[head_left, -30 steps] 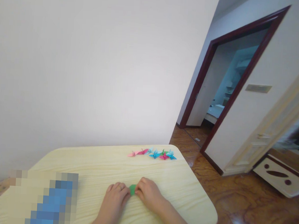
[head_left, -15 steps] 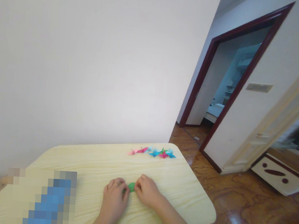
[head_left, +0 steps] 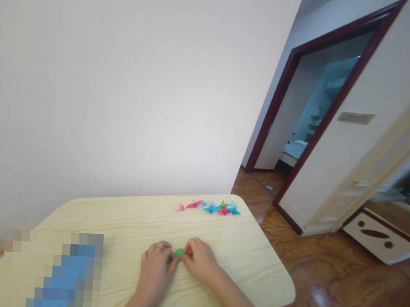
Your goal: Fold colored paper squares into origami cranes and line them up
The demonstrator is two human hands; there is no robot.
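A small piece of green folded paper sits between my two hands, just above or on the tabletop. My left hand pinches its left side, and a ring shows on one finger. From the right, my right hand grips the other side with thumb and fingertips. Much of the paper is hidden by the fingers. Beyond my hands, several folded paper cranes in pink, red, blue and green lie in a row near the table's far right edge.
The pale wood-grain table has rounded corners and stands against a white wall. A blurred-out patch with blue covers the table's left part. To the right are a brown floor, a doorway and a low cabinet.
My right thumb has moved a little left and lower along the green paper, and less of the paper shows. The view has shifted slightly. The cranes lie as before.
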